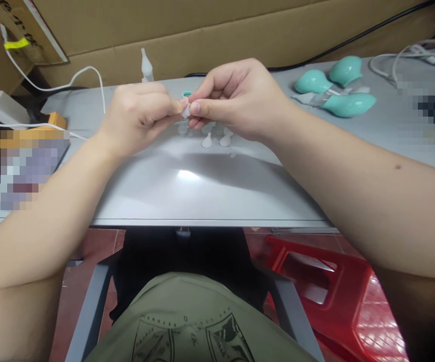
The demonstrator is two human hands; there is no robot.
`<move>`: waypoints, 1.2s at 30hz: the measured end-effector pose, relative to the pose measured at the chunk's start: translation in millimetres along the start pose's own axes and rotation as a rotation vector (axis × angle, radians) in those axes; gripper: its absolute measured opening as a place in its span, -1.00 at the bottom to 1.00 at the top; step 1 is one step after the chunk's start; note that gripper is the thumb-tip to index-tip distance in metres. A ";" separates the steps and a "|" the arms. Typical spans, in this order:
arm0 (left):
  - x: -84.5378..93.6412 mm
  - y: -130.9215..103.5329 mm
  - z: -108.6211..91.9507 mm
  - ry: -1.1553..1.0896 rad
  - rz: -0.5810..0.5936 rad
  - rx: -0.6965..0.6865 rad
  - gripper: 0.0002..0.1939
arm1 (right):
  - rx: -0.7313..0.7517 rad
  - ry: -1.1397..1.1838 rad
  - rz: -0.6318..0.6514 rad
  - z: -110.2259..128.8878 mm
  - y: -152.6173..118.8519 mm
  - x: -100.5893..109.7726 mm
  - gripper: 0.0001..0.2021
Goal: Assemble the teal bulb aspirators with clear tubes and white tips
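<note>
Small whitish piece (186, 111) between the two hands, seen from above and behind the wearer. The piece lies at the fingertips, to the right of the left hand (138, 113) and to the left of the right hand (240, 100), above the far part of the grey-white surface (209, 201). Both hands are narrow, their thumbs and fingers closed on the piece, so that neither is the nearer; the left hand reaches it from the left, the right hand from the right. The fingers cover most of the piece, and the direction of its long axis cannot be told. A green circular rim (187, 94) shows just beyond the fingertips, on the far side of the piece and close to the right index finger; whether rim and piece are joined cannot be told.

Surroundings: two small white teardrop-shaped pieces, one at left (207, 141) and one at right (225, 140), lie on the surface on the near side of the right hand's fingers, their narrow ends pointing away from the wearer. A translucent tapered nozzle (147, 67) stands upright beyond the left hand, tip uppermost. Three teal bulbs (311, 81) (345, 70) (351, 104) lie grouped at the far right, beyond the right forearm, with clear fittings between them. A white cable (100, 75) curves down at the far left, well apart from the piece.
</note>
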State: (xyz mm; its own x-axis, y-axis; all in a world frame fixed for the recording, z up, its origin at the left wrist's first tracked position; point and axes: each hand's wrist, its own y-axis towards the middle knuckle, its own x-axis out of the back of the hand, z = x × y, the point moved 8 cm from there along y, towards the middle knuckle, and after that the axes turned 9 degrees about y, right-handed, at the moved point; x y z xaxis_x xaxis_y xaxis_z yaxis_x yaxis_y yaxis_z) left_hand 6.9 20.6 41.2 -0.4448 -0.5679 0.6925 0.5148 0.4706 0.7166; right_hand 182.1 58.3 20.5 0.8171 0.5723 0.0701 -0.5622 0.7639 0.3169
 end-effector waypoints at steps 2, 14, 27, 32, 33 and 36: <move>0.1 -0.1 0.7 0.000 -0.009 0.001 -0.61 | 0.008 0.015 0.004 1.7 -0.4 -0.8 -0.65; 3.4 -0.9 -5.0 0.017 -0.123 -0.071 -0.62 | -0.005 0.038 -0.006 8.1 -4.0 -5.0 -0.61; 17.6 7.9 -3.1 -0.121 0.006 -0.051 -0.64 | 0.088 -0.386 0.000 27.6 -7.8 -9.7 -0.80; 15.6 2.1 6.8 -0.288 0.251 0.138 -0.63 | 0.218 -0.883 0.050 34.7 -10.2 -9.6 -0.83; 10.3 -0.4 6.2 -0.312 0.322 0.163 -0.64 | 0.222 -0.937 0.059 32.5 -9.3 -9.4 -0.83; -9.2 -6.1 0.5 -0.337 0.500 0.193 -0.69 | 0.206 -1.032 0.079 24.5 -7.5 -10.5 -0.79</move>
State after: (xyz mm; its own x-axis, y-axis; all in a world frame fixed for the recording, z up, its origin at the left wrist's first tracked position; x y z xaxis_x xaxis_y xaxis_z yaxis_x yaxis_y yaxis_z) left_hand 7.5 23.3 30.5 -0.4072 -0.0182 0.9132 0.5929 0.7553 0.2794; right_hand 180.9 39.3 40.6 0.5459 0.0128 0.8378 -0.6654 0.6142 0.4242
